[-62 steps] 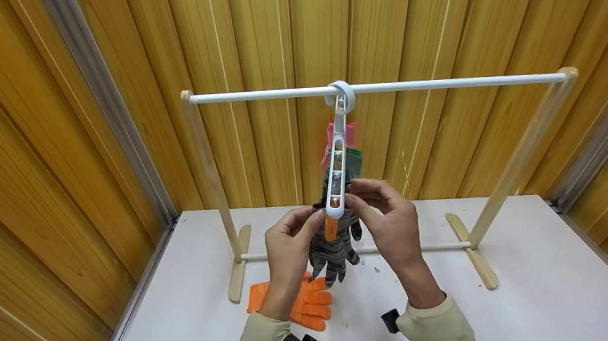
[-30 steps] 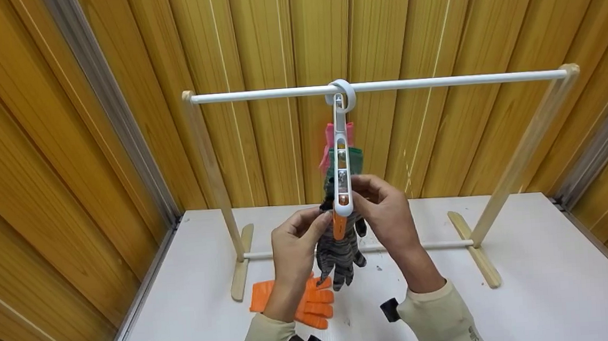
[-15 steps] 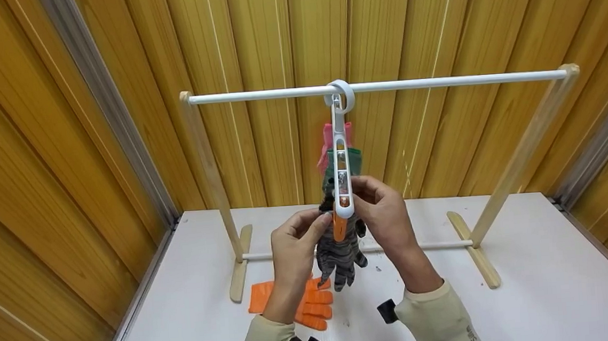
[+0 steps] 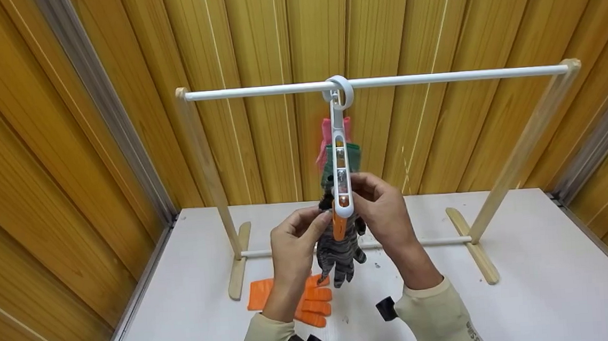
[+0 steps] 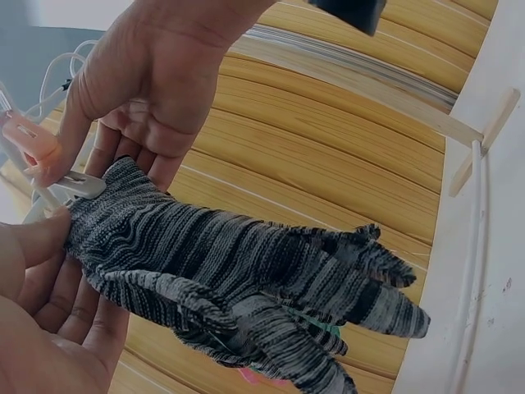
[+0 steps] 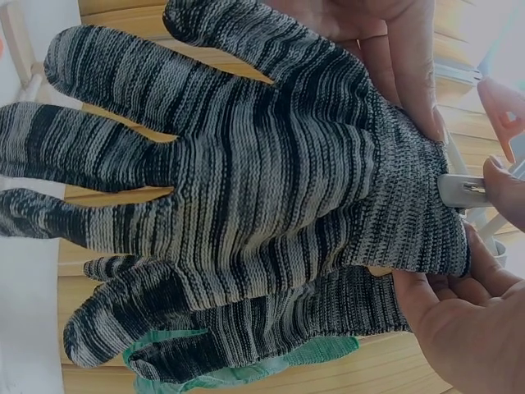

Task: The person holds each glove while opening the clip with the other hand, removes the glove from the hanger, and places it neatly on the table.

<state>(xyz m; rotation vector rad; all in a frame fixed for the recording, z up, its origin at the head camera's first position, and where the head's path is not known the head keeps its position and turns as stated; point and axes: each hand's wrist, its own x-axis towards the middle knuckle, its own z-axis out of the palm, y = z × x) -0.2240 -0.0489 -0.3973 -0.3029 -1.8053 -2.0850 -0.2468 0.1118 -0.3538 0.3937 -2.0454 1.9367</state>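
Observation:
A black-and-grey striped knit glove (image 4: 338, 256) hangs fingers down at the near end of a white hanger (image 4: 345, 210). My left hand (image 4: 294, 243) pinches the left side of its cuff between thumb and fingers. My right hand (image 4: 390, 215) grips the cuff's right side, its thumb up against the orange clip (image 4: 339, 228). In the right wrist view the clip's grey tip (image 6: 462, 190) overlaps the cuff edge. Behind it shows a second striped glove (image 6: 328, 304), partly hidden. Farther along the hanger are a green glove (image 4: 355, 159) and a pink one (image 4: 327, 132).
The hanger's ring (image 4: 348, 91) loops over the white rail (image 4: 452, 76) of a wooden-legged rack (image 4: 522, 150). An orange glove (image 4: 313, 303) lies on the white table (image 4: 196, 306), partly behind my left forearm. Wood-patterned panels (image 4: 257, 34) stand behind and beside the table.
Since the oldest frame, the hanger's near end has swung slightly right, and the left hand has shifted right with the striped glove. Over the last second both hands keep nearly the same place.

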